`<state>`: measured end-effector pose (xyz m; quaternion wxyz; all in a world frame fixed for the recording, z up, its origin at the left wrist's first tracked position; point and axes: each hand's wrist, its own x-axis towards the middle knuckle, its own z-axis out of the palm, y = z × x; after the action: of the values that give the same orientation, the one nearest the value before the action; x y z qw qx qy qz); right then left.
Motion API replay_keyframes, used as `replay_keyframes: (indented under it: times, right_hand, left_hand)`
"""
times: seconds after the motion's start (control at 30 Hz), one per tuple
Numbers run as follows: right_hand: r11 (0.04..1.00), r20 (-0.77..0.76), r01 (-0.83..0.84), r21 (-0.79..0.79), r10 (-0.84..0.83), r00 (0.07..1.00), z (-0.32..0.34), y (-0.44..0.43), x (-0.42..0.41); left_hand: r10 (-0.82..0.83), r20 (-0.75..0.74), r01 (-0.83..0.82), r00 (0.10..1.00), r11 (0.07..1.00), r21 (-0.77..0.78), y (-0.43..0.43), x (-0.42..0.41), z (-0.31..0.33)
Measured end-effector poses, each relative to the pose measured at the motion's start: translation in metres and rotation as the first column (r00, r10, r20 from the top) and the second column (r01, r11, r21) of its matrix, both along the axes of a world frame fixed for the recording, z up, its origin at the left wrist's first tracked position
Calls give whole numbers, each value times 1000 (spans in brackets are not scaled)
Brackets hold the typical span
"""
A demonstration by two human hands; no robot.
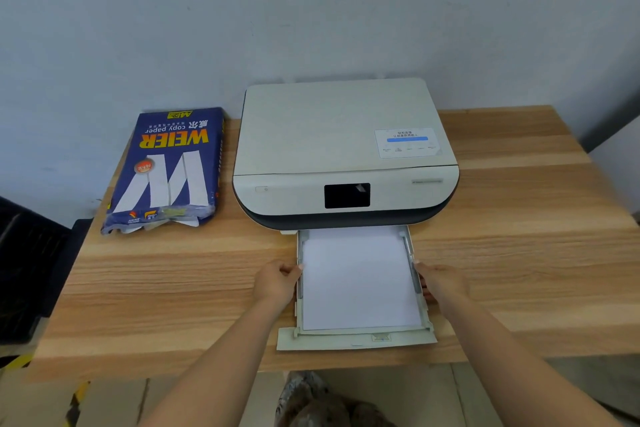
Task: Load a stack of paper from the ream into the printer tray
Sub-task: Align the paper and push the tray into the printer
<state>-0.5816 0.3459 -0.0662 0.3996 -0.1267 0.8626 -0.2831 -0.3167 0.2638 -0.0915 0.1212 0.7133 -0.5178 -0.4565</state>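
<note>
Lying flat in the pulled-out paper tray [356, 340], the stack of white paper [358, 282] sits between the side walls, with its far edge going under the printer [346, 149]. Paper in a stack like this is probably light when thin, floppy in the middle, and the sheets slide easily on each other, so I think it is best held by both long edges together and kept level. The edges can also bend or crumple if they are pushed against the guides.

The left hand [277, 282] rests at the left wall of the tray, its fingers curled and the fingertips touching the rim near the paper edge. The right hand [441, 282] is at the right wall, fingers bent around the outside beside the grey width guide [410, 262]. Neither hand holds the paper itself; whether they pinch the tray walls firmly, I cannot tell.

The tray looks like thin plastic, light and a bit flexible, so pushing evenly from both sides seems wise.

Counting: one printer, one tray, one stack in it, and one blue ream package [169, 166], torn open at its near end, lying well apart on the left of the wooden table [519, 218]. Two hands are in view.
</note>
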Motion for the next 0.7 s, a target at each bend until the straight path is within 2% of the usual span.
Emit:
replay_keyframes:
  times: [0.17, 0.43, 0.7]
  right_hand:
    - [999, -43, 43, -6, -43, 998, -10, -2, 3]
    - [998, -126, -58, -40, 53, 991, -21, 4, 8]
    - [996, -145, -70, -53, 61, 988, -25, 5, 6]
  left_hand:
    - [-5, -4, 5, 1000, 1000, -4, -1, 0, -4]
    - [-69, 54, 73, 996, 994, -78, -1, -1, -1]
    - [-99, 88, 107, 991, 990, -95, -2, -2, 0]
